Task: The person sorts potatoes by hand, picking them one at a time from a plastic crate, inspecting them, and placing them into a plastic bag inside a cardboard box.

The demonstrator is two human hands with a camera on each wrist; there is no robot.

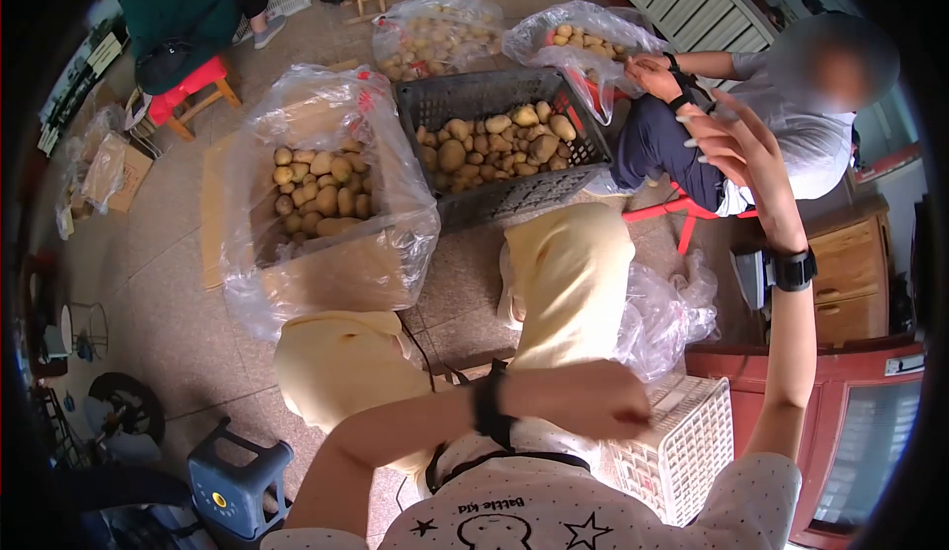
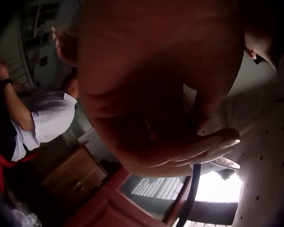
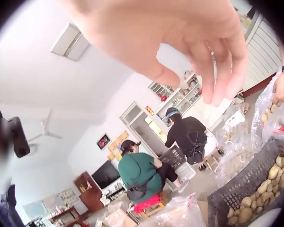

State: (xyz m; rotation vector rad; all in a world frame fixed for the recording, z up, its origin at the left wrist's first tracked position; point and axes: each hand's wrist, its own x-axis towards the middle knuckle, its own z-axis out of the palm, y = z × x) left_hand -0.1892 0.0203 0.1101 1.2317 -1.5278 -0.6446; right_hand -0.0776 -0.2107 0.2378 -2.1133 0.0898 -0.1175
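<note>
My left hand (image 1: 593, 402) is held across the front of my body, above the lap, with its fingers loosely bent. In the left wrist view its palm (image 2: 146, 94) is dark, and the fingertips are close to my white dotted shirt (image 2: 265, 165) and a black strap (image 2: 191, 194). My right hand (image 1: 741, 150) is raised at the right, its fingers (image 3: 232, 71) spread and slightly bent with nothing between them. In front of my knees stand a black crate (image 1: 509, 194) of potatoes (image 1: 494, 145) and a plastic-lined cardboard box (image 1: 346, 278) holding more potatoes (image 1: 321, 189).
A person (image 1: 801, 145) sits at the right, hands near a plastic bag (image 1: 534, 31) of potatoes. More bagged potatoes (image 1: 435, 31) lie behind the crate. A white basket (image 1: 692, 441) stands by my right side, a blue stool (image 1: 237, 481) at the left. Two other people sit farther back.
</note>
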